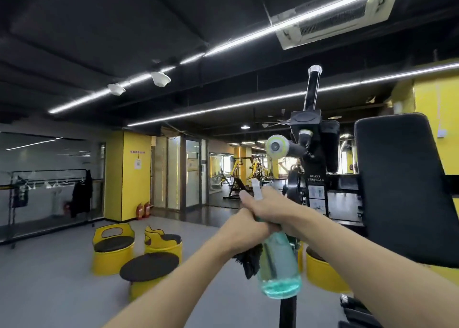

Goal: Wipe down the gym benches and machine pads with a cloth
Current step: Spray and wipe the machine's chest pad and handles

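1. Spray bottle (279,265): clear plastic, turquoise liquid pooled at the base, white spray head on top. Held up mid-air and slightly tilted.
2. Right hand (269,209): wrapped round the spray bottle's neck, fingers curled over it below the spray head.
3. Left hand (244,225): pressed against the neck from the left, fingers curled and partly hidden under the right hand. It grips the cloth; whether it also grips the bottle cannot be told.
4. Cloth (250,260): dark, crumpled, hanging below the left hand, touching the bottle's left side.
5. Machine pad (407,191): black, large, tilted, well right of the bottle, apart from it.
6. Machine frame (315,153): black, lettered "HEAVY STRENGTH", behind the bottle.
7. 2 yellow barrel seats (113,249) and 1 round black table (149,266): on the floor left of the bottle.
8. 2 fire extinguishers (143,211): red, far left of the bottle, against a yellow wall.
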